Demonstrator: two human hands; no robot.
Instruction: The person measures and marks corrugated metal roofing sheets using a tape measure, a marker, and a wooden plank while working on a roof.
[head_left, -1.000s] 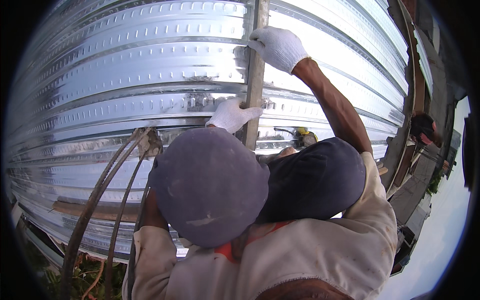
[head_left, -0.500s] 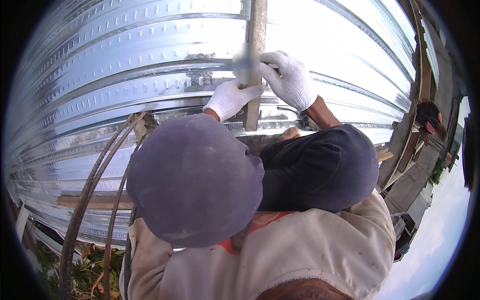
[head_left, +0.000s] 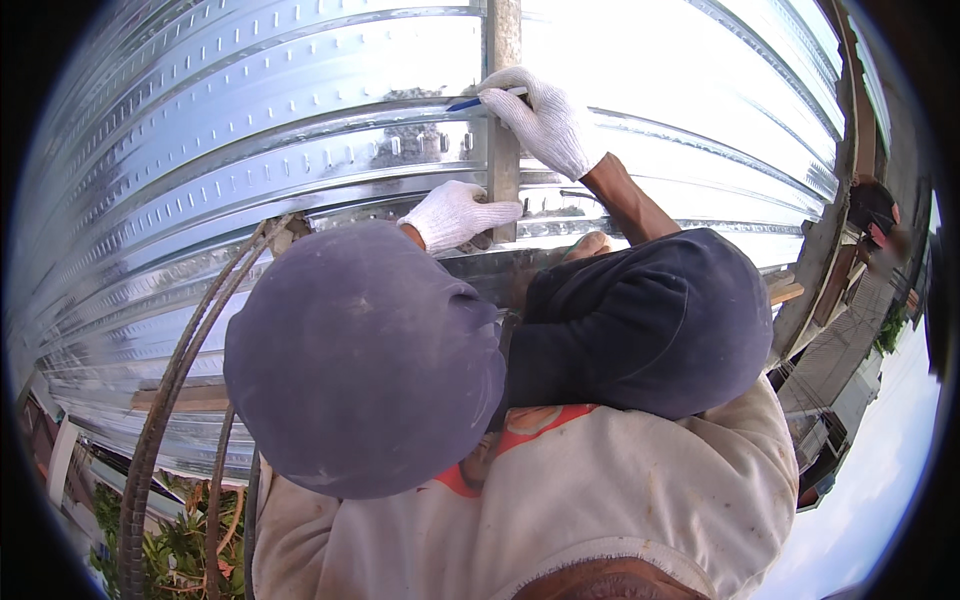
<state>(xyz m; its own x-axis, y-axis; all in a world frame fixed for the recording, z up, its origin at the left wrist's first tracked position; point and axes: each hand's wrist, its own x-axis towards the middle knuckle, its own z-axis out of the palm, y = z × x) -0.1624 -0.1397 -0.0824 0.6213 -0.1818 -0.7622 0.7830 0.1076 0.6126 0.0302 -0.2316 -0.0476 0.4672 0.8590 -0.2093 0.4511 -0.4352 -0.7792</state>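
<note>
A long wooden strip lies across the ribs of shiny corrugated metal sheets. My left hand, in a white knit glove, grips the strip near its close end, thumb laid over the top and fingers curled low at its left side. Farther up, my right hand, gloved the same way, pinches a slim pen with a blue end and a whitish body. The pen's blue end points left, past the strip's left edge and over the metal. My bent knees in dark trousers are just below the hands.
Several rusty steel bars rise at the left, beside my knee. A short wooden plank lies behind them. Green plants show below the sheet's edge. At the right are a concrete edge and a dark bundle.
My right hand has moved away up the strip, and the pen now shows plainly in it. My left hand stays near the strip's close end. The whole view has shifted slightly.
</note>
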